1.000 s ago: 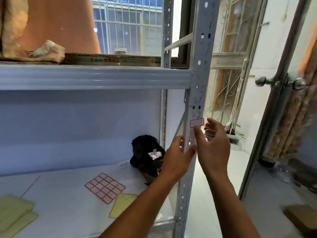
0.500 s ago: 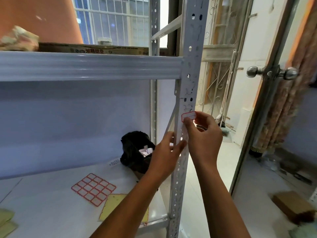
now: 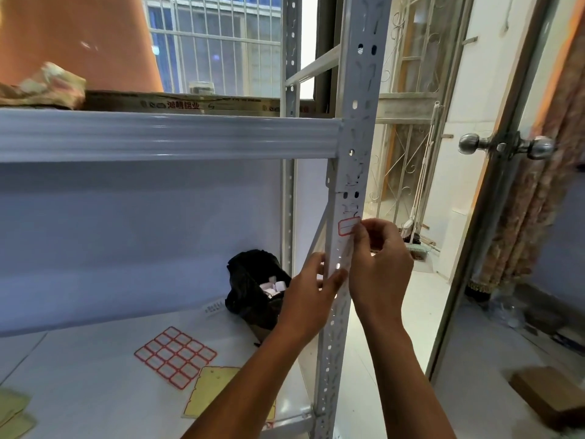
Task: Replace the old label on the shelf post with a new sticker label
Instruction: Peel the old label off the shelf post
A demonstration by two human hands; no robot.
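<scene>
A red-bordered white sticker label (image 3: 348,226) lies against the front face of the grey perforated shelf post (image 3: 356,131), a little below the point where the upper shelf beam (image 3: 164,134) meets the post. The right hand (image 3: 378,264) is raised at the right side of the post, its fingers curled, with a fingertip pressed on the right end of the label; whether the label is pinched or only pushed flat cannot be told. The left hand (image 3: 311,296) grips the post lower down, its thumb across the front face and its fingers wrapped behind the left edge, closed around the metal.

On the lower shelf (image 3: 79,384), to the left of the post, a sheet of red-bordered blank labels (image 3: 175,356) lies flat. Just near of it sits a yellow backing sheet (image 3: 210,388), partly hidden by the left forearm. Farther back, close to the rear post, stands a black plastic bag (image 3: 253,286) holding small white rolls. A small white printed label (image 3: 215,307) lies on the shelf just left of the bag. Yellowish pads (image 3: 12,410) lie at the near left corner.

To the right of the shelf, a door with a round metal door knob (image 3: 470,144) stands open beside a patterned curtain (image 3: 544,172).
</scene>
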